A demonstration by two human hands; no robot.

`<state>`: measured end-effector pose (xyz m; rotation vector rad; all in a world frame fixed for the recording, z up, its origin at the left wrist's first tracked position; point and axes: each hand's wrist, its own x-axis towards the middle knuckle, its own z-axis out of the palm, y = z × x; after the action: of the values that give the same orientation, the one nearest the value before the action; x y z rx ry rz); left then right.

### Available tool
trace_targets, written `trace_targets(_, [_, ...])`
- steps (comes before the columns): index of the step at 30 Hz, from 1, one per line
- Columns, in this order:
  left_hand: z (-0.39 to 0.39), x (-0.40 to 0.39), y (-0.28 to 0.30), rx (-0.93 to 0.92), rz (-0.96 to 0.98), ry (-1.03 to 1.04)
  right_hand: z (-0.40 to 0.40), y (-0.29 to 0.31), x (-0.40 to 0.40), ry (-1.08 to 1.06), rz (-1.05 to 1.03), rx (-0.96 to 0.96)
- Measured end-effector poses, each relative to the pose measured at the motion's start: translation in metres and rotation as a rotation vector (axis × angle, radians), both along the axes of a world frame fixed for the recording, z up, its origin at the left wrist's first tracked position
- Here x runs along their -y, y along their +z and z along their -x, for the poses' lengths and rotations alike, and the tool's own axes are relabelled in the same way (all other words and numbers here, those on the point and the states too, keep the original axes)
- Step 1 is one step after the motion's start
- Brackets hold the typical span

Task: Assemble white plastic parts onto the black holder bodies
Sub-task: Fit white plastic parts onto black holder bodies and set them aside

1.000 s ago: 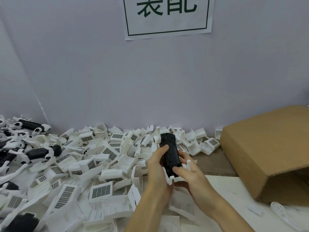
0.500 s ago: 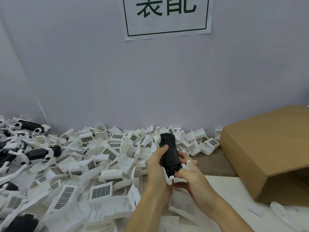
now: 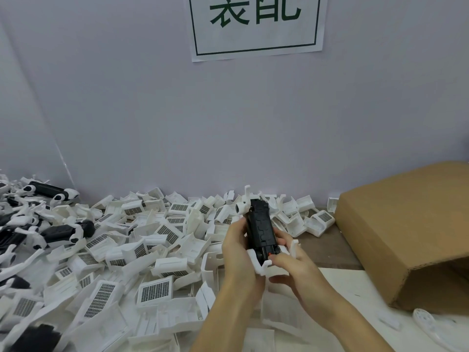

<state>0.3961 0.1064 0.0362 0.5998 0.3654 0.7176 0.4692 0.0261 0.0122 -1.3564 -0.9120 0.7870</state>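
I hold a long black holder body (image 3: 261,228) upright in front of me, above the heap of parts. My left hand (image 3: 238,250) grips its left side, fingers curled behind it. My right hand (image 3: 291,262) pinches a white plastic part (image 3: 264,266) that cups the body's lower end, thumb near a small orange spot. A second white clip (image 3: 244,204) sticks up at the body's top left end. How far the lower part is seated is hidden by my fingers.
Loose white parts (image 3: 154,293) with grille faces cover the table's left and middle. Black bodies with white ends (image 3: 63,232) lie at far left. A brown cardboard box (image 3: 406,229) lies on its side at right. A wall with a printed sign (image 3: 256,24) stands behind.
A white clip now stands at the top left end of the black body, where none showed before. Both hands stay in nearly the same place.
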Motion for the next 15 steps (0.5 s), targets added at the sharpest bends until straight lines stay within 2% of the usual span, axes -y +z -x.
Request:
trace_targets(4, [-0.002, -0.007, 0.009, -0.005, 0.046, 0.082, -0.002, 0.005, 0.007, 0.022, 0.029, 0.054])
trace_targets(7, [0.0, -0.019, 0.014, 0.006, -0.051, 0.181, -0.006, 0.012, 0.014, -0.022, 0.081, 0.109])
trace_targets(11, [0.009, -0.032, 0.019, 0.055, -0.151, 0.183, -0.016, 0.026, 0.025, 0.015, 0.267, 0.365])
trace_targets(15, [0.011, -0.032, 0.019, -0.079, -0.199, 0.192, -0.027, 0.039, 0.035, 0.08, 0.513, 0.645])
